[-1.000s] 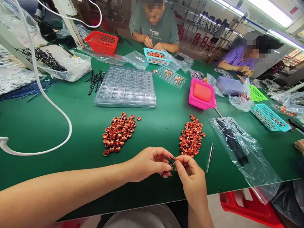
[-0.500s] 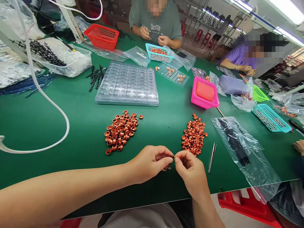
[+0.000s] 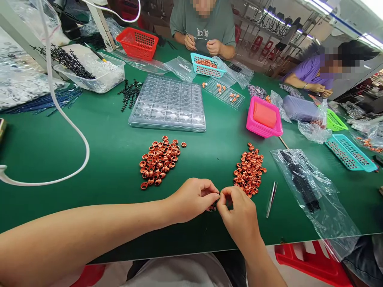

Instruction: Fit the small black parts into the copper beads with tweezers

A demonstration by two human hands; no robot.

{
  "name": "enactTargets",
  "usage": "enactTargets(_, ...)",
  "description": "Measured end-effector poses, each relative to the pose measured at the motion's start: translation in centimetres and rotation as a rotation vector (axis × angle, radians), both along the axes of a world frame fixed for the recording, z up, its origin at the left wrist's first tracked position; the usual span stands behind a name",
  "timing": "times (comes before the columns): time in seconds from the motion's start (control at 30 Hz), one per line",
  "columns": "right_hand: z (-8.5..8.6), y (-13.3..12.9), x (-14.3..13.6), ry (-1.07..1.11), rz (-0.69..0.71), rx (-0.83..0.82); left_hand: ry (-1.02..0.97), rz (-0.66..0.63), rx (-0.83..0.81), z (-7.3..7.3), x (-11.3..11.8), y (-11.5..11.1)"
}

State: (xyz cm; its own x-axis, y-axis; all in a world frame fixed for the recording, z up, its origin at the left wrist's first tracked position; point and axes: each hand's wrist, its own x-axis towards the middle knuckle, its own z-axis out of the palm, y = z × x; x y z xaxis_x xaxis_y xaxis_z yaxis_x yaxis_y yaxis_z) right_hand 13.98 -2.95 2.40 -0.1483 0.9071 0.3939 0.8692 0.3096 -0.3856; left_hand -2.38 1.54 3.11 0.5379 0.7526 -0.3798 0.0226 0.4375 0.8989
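My left hand point(image 3: 199, 197) is closed, thumb against fingers, around a small black plastic piece point(image 3: 213, 206) that is mostly hidden by the fingers. Meeting it at the fingertips, my right hand point(image 3: 237, 207) pinches the end of the same dark piece. Both hands are just above the front of the green table. Behind my right hand is a pile of small copper-coloured cups point(image 3: 249, 169). A second pile of larger copper-coloured cups point(image 3: 160, 161) lies beyond my left wrist. Metal tweezers point(image 3: 271, 199) rest to the right of my right hand.
A stack of clear compartment trays point(image 3: 169, 103) is at the back, beside black sprues point(image 3: 131, 93). A pink basket point(image 3: 263, 125) and a clear bag of black parts point(image 3: 302, 183) stand right. A white cable point(image 3: 80, 137) loops at left. Two co-workers sit across the table.
The whole view has shifted a little, so the table things appear further right. My fingertips have drawn closer together over the black piece, and my right hand has tilted slightly.
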Motion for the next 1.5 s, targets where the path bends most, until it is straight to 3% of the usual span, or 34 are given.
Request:
enactTargets(0.37, -1.1, 0.0, 0.5, -0.143, 0.034, -0.121, -0.075, -0.002, -0.069, 0.0, -0.4, 1.7)
enactTargets(0.5, -0.8, 0.0, 0.7, -0.023, 0.017, -0.172, -0.085, -0.009, -0.062, -0.2, -0.6, 1.9)
enactTargets(0.77, 0.5, 0.0, 0.9, 0.432, -0.106, -0.311, -0.165, -0.049, -0.038, -0.3, -0.6, 1.7)
enactTargets(0.9, 0.9, 0.0, 0.8, 0.536, -0.121, -0.373, -0.183, -0.045, -0.034, -0.3, -0.6, 1.5)
enactTargets(1.3, 1.1, 0.1, 0.8, 0.670, -0.112, -0.476, -0.171, -0.032, -0.028, -0.2, -0.4, 1.1)
enactTargets(1.5, 1.3, 0.1, 0.4, 0.521, -0.069, -0.362, -0.112, -0.003, -0.053, 0.3, -0.3, 0.9)
